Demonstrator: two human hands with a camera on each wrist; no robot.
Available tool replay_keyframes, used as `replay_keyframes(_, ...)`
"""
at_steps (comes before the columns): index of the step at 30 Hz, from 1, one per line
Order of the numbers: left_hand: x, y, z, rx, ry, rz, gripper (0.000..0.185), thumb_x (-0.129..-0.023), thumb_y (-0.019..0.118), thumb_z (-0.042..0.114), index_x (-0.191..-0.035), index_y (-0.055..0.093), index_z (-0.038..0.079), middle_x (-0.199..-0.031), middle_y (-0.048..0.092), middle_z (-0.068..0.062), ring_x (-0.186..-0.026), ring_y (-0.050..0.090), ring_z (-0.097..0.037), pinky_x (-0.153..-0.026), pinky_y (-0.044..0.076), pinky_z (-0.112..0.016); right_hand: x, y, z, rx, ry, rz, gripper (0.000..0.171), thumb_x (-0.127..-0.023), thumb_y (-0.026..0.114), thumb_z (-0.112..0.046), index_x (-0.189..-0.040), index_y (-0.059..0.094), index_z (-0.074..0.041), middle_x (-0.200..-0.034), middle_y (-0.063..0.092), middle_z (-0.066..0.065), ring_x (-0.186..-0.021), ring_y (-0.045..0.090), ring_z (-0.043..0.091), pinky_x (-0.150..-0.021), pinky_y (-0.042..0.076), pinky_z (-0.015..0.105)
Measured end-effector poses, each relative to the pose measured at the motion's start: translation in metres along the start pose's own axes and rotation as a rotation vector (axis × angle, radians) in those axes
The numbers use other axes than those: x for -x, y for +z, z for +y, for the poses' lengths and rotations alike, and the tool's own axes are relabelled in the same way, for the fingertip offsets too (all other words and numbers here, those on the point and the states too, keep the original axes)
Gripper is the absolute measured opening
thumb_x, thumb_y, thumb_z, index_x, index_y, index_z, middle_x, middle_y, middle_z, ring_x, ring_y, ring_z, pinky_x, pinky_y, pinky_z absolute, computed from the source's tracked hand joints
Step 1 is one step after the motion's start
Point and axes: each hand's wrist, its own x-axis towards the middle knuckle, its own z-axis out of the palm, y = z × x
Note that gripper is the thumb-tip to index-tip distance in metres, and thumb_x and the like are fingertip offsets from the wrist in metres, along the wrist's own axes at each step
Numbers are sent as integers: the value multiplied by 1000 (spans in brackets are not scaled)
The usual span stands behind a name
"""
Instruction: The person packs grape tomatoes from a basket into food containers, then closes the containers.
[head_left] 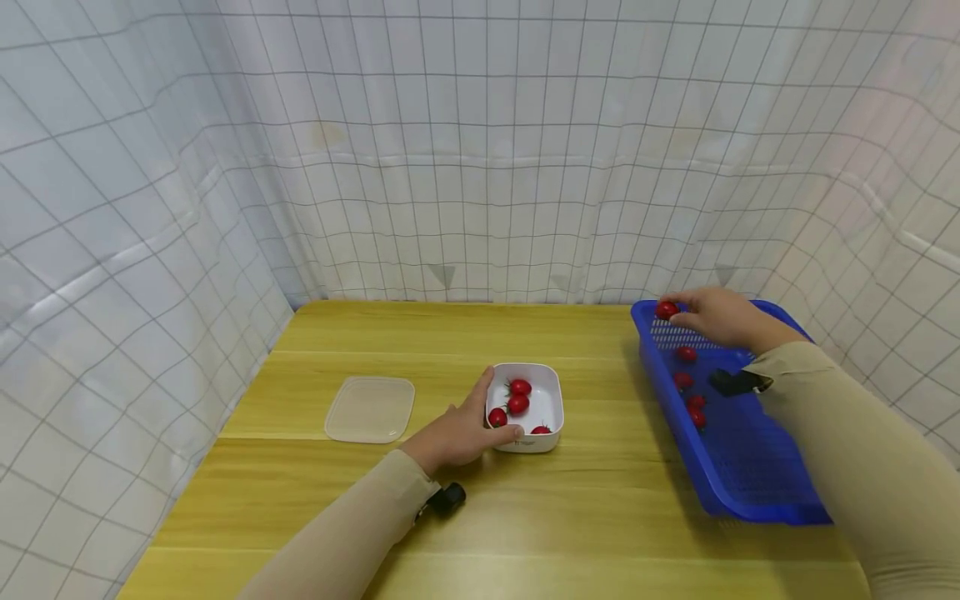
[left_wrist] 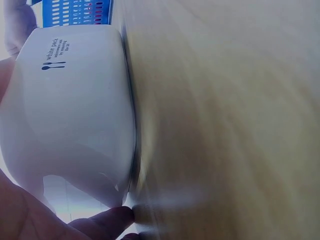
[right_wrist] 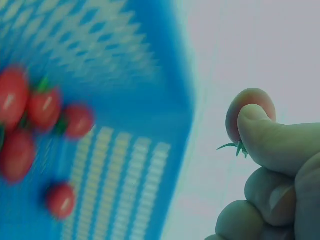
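My right hand (head_left: 720, 318) pinches a small glossy red cherry tomato (head_left: 666, 310), green stem on, above the far left corner of the blue basket (head_left: 757, 467). Left of the basket, my left hand (head_left: 457, 433) grips the white tub (head_left: 553, 400).

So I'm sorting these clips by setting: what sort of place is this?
Probably a staged recording booth, not a real kitchen: white gridded cloth hangs on all sides of a bare wooden table, which holds only a few props, such as a blue basket.
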Motion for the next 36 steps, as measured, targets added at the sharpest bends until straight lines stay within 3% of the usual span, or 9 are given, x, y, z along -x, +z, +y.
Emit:
replay_keyframes(3, -1, 0, 0, -6, -1, 3, 112, -95, 69, 59, -171, -3, 19, -175, 25, -12, -153, 40, -43, -131, 7, -64, -4, -4, -26, -17, -3, 4, 48, -107, 61, -24, -151, 56, -5, -64, 51, -6, -59, 41, 11, -59, 38, 32)
replay_keyframes(5, -1, 0, -1, -10, 1, 3, 111, -95, 68, 59, -171, -3, 19, -175, 25, -12, -153, 40, -43, -131, 8, -64, -6, -4, -43, -47, 5, -4, 51, -107, 60, -24, -153, 54, -6, -59, 37, -6, -52, 34, 12, -53, 32, 31)
replay_keyframes(15, -3, 1, -3, -21, -6, 1, 112, -95, 68, 61, -171, -3, 20, -175, 25, -12, -152, 42, -43, -132, 8, -64, -17, 12, -103, -124, -79, -31, 47, -106, 64, -22, -151, 59, -11, -61, 33, -9, -52, 32, 10, -51, 28, 25)
replay_keyframes(19, -3, 1, -4, -24, -7, -2, 112, -94, 68, 61, -171, -3, 21, -175, 24, -12, -152, 42, -43, -131, 9, -64, -19, 21, -118, -174, -107, -74, 45, -106, 64, -20, -149, 60, -10, -60, 37, -10, -51, 32, 9, -51, 29, 24)
replay_keyframes(22, -4, 1, -4, -21, -8, -5, 112, -94, 68, 61, -171, -3, 21, -175, 24, -12, -153, 41, -43, -131, 9, -65, -19, 26, -128, -175, -117, -100, 44, -106, 64, -20, -148, 61, -10, -69, 56, -11, -53, 34, 9, -53, 31, 25)
replay_keyframes(26, -4, 1, -4, -19, -11, -9, 112, -94, 68, 61, -171, -3, 21, -175, 24, -12, -153, 40, -43, -131, 9, -65, -20, 34, -139, -175, -141, -135, 44, -105, 65, -18, -148, 61, -11, -79, 69, -8, -51, 36, 10, -52, 33, 24)
replay_keyframes(29, -4, 0, -3, -15, -12, -10, 112, -94, 68, 62, -171, -3, 21, -175, 25, -12, -154, 39, -43, -131, 9, -65, -20, 40, -146, -183, -167, -155, 43, -104, 66, -17, -147, 63, -10, -76, 70, -6, -49, 36, 9, -50, 32, 23)
replay_keyframes(36, -4, 1, -4, -5, -11, -20, 114, -94, 68, 62, -171, -4, 20, -175, 25, -12, -154, 38, -43, -131, 8, -66, -22, 53, -159, -132, -222, -174, 39, -101, 71, -19, -139, 69, -12, -111, 80, 1, -68, 55, 8, -60, 45, 24)
